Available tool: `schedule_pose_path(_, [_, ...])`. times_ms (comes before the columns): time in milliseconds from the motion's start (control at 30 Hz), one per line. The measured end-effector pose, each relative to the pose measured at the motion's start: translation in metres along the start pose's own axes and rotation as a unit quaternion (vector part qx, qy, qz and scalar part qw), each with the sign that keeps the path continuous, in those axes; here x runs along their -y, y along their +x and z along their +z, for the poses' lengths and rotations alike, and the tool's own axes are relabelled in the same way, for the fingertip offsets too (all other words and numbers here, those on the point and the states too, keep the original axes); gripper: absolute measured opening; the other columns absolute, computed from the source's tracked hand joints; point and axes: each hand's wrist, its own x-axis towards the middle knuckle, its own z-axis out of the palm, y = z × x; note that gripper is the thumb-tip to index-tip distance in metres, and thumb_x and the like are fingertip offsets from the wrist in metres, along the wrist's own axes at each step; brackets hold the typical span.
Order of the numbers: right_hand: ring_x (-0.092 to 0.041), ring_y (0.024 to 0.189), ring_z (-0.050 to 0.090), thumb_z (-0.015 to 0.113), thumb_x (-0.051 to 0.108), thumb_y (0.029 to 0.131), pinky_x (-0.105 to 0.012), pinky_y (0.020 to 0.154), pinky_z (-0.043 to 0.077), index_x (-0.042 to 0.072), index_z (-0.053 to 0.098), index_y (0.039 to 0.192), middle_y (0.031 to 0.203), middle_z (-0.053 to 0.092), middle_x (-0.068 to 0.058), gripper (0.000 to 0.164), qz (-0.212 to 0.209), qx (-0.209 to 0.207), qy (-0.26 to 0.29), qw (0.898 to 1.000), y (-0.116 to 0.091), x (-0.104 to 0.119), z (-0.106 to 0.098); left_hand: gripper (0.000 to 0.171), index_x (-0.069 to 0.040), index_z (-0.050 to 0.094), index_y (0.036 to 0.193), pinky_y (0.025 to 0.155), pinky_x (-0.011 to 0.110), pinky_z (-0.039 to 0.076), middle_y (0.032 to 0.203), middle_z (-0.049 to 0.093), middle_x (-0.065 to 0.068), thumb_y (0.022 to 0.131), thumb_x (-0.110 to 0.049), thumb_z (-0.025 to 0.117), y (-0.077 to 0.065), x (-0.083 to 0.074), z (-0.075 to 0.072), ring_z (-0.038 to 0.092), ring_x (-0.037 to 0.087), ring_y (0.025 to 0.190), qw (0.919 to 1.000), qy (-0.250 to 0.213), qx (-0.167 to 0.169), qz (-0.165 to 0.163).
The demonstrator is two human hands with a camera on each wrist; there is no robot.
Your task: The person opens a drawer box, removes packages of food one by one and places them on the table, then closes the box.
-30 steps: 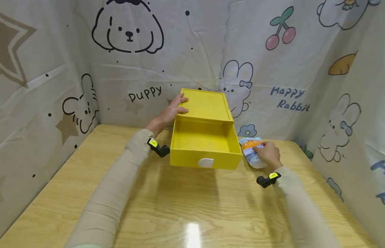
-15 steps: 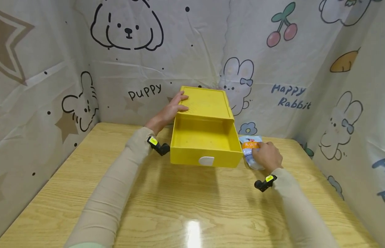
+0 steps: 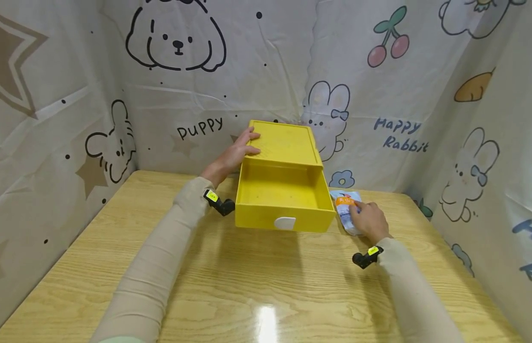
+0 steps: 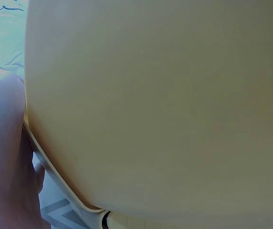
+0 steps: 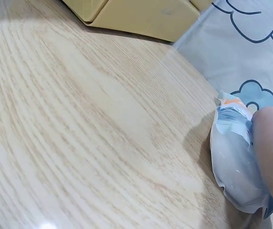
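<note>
A yellow box [image 3: 283,143] stands at the back of the table with its yellow drawer [image 3: 266,216] pulled out toward me. Nothing lies in the drawer, and its front has a white tab [image 3: 285,223]. My left hand [image 3: 231,159] rests on the box's top left edge, fingers laid over the lid. In the left wrist view the box's wall [image 4: 155,105] fills most of the picture. To the right of the drawer, my right hand [image 3: 370,220] grips a blue and white pouch [image 3: 345,200] with an orange label. The pouch [image 5: 234,162] stands tilted beside the hand in the right wrist view.
A wood-grain table [image 3: 248,286] reaches from me to the back wall. Printed cloth [image 3: 266,85] with cartoon animals hangs behind and along both sides. The drawer front juts out between my two hands.
My right hand and wrist have turned and shifted slightly on the pouch, which has moved a little with them. The left hand, box and drawer have kept their places.
</note>
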Motion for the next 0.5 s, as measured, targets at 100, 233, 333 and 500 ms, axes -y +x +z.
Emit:
schedule_pose_path(100, [-0.055,0.127,0.043,0.031,0.045,0.108,-0.068,0.103,0.037,-0.001,0.042,0.155,0.144,0.040,-0.037,0.067,0.005,-0.002,0.002,1.000,-0.0012,0.0004,0.0021,0.061,-0.011,0.035,0.159,0.124,0.038,0.002,0.172,0.003,-0.010,0.102,-0.026,0.051,0.0001,0.0000,0.0006,-0.003,0.011,0.155,1.0000,-0.001,0.002,0.000])
schedule_pose_path(233, [-0.056,0.127,0.042,0.031,0.044,0.109,-0.069,0.104,0.036,-0.002,0.042,0.155,0.143,0.039,-0.038,0.066,0.003,-0.012,0.006,1.000,-0.0012,0.0011,0.0041,0.061,-0.011,0.035,0.160,0.124,0.039,0.002,0.172,0.003,-0.009,0.102,-0.026,0.051,0.0010,0.0003,0.0004,-0.003,0.012,0.155,1.0000,-0.004,0.001,0.002])
schedule_pose_path(333, [-0.057,0.128,0.040,0.030,0.044,0.109,-0.069,0.105,0.035,-0.002,0.040,0.156,0.143,0.038,-0.039,0.066,0.004,-0.016,0.006,1.000,-0.0009,0.0017,0.0052,0.061,-0.011,0.035,0.160,0.124,0.038,0.002,0.172,0.003,-0.009,0.102,-0.025,0.051,0.0020,0.0009,-0.0003,-0.003,0.012,0.155,1.0000,-0.005,-0.001,0.003])
schedule_pose_path(500, [-0.057,0.127,0.042,0.030,0.043,0.109,-0.069,0.104,0.036,-0.003,0.041,0.155,0.142,0.040,-0.039,0.066,-0.001,-0.011,0.000,1.000,-0.0007,0.0016,0.0038,0.061,-0.010,0.035,0.159,0.124,0.038,0.004,0.172,0.003,-0.009,0.102,-0.025,0.052,0.0031,0.0025,-0.0007,-0.004,0.010,0.155,0.9999,-0.012,0.003,0.002])
